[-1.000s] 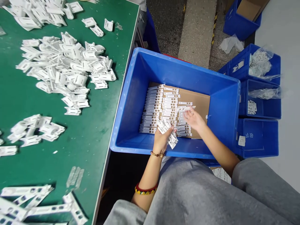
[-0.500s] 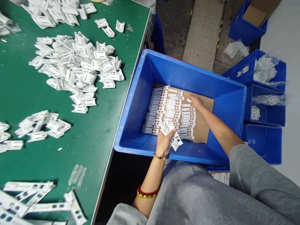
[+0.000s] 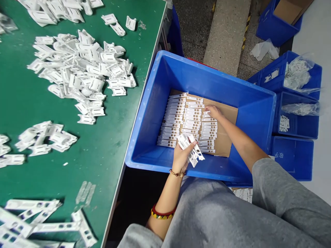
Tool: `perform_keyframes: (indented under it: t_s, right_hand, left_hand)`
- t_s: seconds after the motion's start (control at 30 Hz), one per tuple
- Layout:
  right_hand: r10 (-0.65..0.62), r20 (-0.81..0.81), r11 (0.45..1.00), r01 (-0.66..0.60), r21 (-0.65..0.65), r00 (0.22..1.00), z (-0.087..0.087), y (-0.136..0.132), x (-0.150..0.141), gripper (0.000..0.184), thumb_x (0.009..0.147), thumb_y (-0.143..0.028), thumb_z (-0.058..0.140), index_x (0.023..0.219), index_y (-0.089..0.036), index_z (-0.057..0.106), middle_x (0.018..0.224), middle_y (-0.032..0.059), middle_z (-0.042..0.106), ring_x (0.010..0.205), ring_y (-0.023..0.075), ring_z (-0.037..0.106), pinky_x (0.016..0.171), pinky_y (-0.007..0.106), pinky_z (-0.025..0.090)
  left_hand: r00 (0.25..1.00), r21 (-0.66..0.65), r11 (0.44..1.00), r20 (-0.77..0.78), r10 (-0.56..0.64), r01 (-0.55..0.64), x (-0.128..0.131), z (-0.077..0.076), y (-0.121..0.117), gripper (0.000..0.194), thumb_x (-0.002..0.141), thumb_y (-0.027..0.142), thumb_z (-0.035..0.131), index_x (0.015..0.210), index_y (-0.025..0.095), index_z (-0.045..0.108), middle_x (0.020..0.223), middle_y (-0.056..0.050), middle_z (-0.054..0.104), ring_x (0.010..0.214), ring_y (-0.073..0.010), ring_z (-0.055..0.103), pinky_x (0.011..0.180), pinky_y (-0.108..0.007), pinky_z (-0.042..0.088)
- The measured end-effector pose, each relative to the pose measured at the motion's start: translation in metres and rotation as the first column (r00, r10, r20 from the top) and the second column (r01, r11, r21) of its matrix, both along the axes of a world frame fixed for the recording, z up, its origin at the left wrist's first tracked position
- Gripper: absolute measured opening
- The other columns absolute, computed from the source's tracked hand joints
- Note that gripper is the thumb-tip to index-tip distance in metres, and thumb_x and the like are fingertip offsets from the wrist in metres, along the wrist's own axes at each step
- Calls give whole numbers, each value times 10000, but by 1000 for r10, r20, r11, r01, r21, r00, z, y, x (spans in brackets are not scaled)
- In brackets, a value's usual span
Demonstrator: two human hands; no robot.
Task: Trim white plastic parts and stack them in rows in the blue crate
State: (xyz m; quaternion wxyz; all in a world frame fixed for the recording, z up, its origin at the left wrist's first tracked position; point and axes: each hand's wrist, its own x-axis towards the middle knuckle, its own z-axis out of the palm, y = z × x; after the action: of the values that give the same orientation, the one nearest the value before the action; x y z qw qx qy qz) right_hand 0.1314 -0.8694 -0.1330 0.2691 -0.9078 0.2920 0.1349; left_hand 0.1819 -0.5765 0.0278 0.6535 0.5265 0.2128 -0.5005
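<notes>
A large blue bin (image 3: 217,76) holds a cardboard sheet (image 3: 224,137) with rows of flat white plastic strips (image 3: 172,116) that have small square holes. Over the near side of the bin, my left hand (image 3: 182,153) is closed around a fanned bunch of the same kind of white plastic strips (image 3: 198,151). My right hand (image 3: 214,112) reaches into the bin, its fingertips pinching a white strip (image 3: 206,113) at the far end of the third column. The fingers partly cover that strip, and it appears to lie against the column.
Left of the bin stands a green table (image 3: 124,127) with a heap of curved white parts (image 3: 77,65) and longer white strips (image 3: 57,227). Smaller blue bins (image 3: 293,155) line the right side, some holding bagged parts (image 3: 298,74). A cardboard box (image 3: 289,10) sits at the upper right.
My right hand has moved slightly left and down, bringing its strip to the top of the third column. The strips in my left hand have fanned a little wider. The view has shifted slightly.
</notes>
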Motion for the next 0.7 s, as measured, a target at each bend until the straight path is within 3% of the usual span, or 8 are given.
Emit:
perform_keyframes:
  t_s: [0.1,0.17,0.27,0.33,0.4,0.5,0.6,0.7]
  right_hand:
    - [-100,102,995,101,-7,990,17,19,1,199,851,-125,601,1017,-191,689,1177,82,675,1158,253,561,1029,429,418]
    - [-182,205,969,139,206,962,39,45,0,186,930,-312,571,993,-205,710,1129,80,696,1135,260,584,1029,476,418]
    - [-219,281,677,-62,734,934,80,94,-9,413,950,-549,483,968,-228,742,1067,64,719,1017,228,655,957,453,485]
    - [-225,237,518,-90,851,945,106,123,-18,395,799,-575,695,952,-215,750,1040,62,727,969,223,676,914,413,517]
    - [-330,160,469,15,883,930,124,136,-26,405,709,-530,797,937,-201,740,1008,65,736,946,220,688,904,395,529]
    - [-576,70,394,202,897,814,126,122,-33,358,828,-530,696,1015,-224,679,1030,73,740,958,223,703,890,414,551]
    - [-729,133,469,349,811,672,104,77,-32,322,953,-485,520,1169,-258,590,1105,79,730,1003,228,704,867,413,568]
    - [-614,271,758,456,467,742,68,31,-28,345,989,-328,417,1277,-222,576,1242,93,679,1121,217,656,967,395,518]
  left_hand:
    - [1000,0,1000,13,-4,4,0,-2,0,520,473,292,939,880,137,654,774,-41,731,734,-207,707,735,-338,543]
    - [1000,2,1000,30,-8,8,-1,-5,0,511,485,307,933,877,137,653,775,-42,731,727,-206,707,747,-347,544]
    - [998,10,1000,63,-10,9,-1,-8,0,525,469,291,935,890,139,662,815,-50,742,767,-219,713,795,-368,539]
    - [991,21,1000,129,-18,15,-1,-9,-1,545,454,266,937,917,143,679,877,-54,753,842,-225,713,857,-371,524]
    - [980,29,999,194,-36,31,-1,-9,-1,517,459,269,934,899,139,694,897,-57,753,863,-218,705,878,-363,517]
    - [977,9,999,212,-38,37,-1,-6,-2,434,532,364,903,826,139,675,904,-69,743,834,-207,701,818,-348,540]
    - [984,-30,999,177,-31,37,-1,-1,-3,422,592,434,867,797,156,625,792,-34,710,697,-164,681,661,-289,544]
    - [987,-48,997,148,-58,66,-1,0,-2,405,604,412,863,749,165,577,559,47,583,470,-92,539,489,-225,450]
